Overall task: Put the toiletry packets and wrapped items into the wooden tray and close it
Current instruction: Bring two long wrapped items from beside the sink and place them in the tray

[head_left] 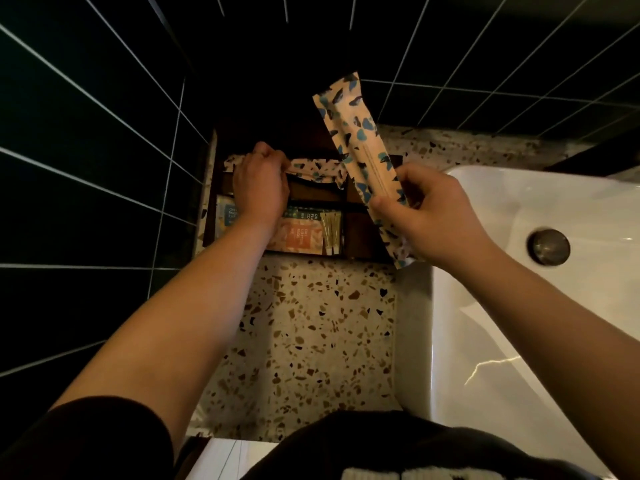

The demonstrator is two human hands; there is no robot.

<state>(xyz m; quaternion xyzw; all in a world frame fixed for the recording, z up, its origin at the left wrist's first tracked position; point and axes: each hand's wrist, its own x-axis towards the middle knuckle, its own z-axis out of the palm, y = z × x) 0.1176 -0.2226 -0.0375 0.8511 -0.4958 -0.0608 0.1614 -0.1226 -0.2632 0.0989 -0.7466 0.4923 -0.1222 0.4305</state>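
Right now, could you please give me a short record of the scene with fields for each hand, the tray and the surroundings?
left hand: closed on a patterned wrapped item lying across the back of the tray
right hand: holds a long patterned packet tilted above the tray's right side
wooden tray: open, on the speckled counter
tray contents: orange packet, small tubes
sink: white, right of the tray

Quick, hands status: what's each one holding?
Left hand: closed on a patterned packet in the tray.
Right hand: holding a long patterned packet.
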